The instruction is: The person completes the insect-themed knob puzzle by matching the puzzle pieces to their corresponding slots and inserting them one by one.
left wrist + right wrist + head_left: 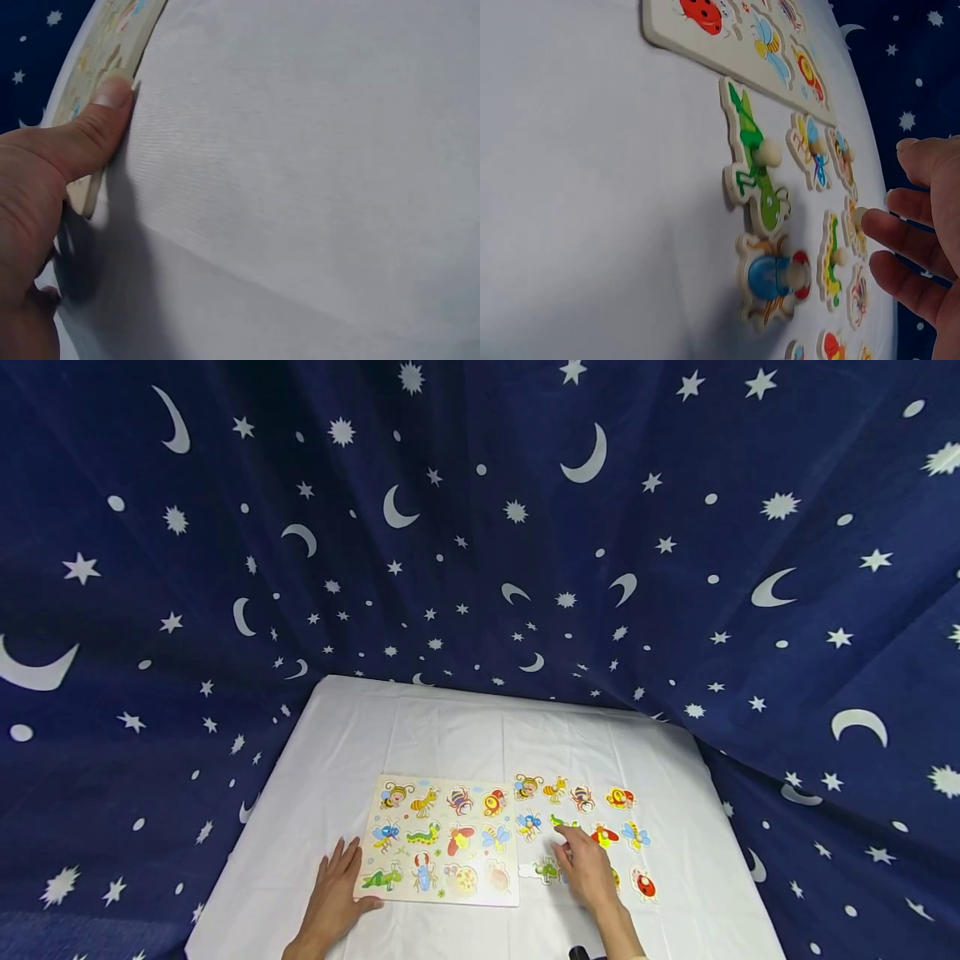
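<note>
**Left hand [333, 889] steadies against pale wooden insect board [480, 900]**

Its fingers lie straight along the board's left edge, thumb on the near edge. The right hand [588, 868], fingers loosely bent and holding nothing, hovers above flat, knobbed wooden insect pieces [635, 836], in rows right of the board on white cloth [442, 727]. A green-and-yellow caterpillar piece [829, 262] lies near its fingertips.
</note>
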A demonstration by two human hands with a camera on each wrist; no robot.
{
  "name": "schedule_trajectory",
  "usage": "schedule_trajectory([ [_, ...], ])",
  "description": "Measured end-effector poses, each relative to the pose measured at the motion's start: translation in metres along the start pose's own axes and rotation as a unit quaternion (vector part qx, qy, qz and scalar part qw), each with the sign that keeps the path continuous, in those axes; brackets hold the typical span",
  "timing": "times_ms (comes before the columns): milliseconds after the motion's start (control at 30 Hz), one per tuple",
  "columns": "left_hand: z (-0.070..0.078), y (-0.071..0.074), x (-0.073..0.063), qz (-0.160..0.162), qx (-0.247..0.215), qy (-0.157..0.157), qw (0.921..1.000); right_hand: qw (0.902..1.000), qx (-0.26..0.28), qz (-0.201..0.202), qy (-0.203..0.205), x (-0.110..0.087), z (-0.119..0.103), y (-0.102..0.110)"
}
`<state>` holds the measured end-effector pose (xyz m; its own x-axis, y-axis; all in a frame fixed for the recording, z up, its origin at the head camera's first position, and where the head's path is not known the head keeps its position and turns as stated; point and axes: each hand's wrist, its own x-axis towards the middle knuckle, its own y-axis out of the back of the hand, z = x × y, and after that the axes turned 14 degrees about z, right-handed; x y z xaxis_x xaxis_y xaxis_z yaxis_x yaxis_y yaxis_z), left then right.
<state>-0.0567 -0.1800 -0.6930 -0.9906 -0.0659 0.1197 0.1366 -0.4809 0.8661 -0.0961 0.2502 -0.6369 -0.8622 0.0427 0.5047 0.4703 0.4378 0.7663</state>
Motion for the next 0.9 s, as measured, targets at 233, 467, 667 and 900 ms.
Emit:
schedule_trajectory([
  [233, -0.005, -0.004, -0.004, 0.012, -0.031, -0.008, 0.9994, 0.9998, 0.006, 0.014, 0.015, 0.01, -0.005, -0.009],
  [467, -0.013, -0.009, -0.011, 0.02, -0.03, 0.0, 0.9993, 0.9999, 0.001, 0.008, 0.006, 0.018, -0.008, -0.024],
  [667, -0.013, -0.009, -0.013, 0.035, -0.04, -0.012, 0.9985, 0.9999, 0.005, 0.01, -0.003, 0.023, -0.011, -0.031],
  [900, -0.015, -0.01, -0.013, 0.044, -0.027, -0.012, 0.9986, 1.0, 0.007, 0.0, -0.003, 0.035, -0.015, -0.038],
])
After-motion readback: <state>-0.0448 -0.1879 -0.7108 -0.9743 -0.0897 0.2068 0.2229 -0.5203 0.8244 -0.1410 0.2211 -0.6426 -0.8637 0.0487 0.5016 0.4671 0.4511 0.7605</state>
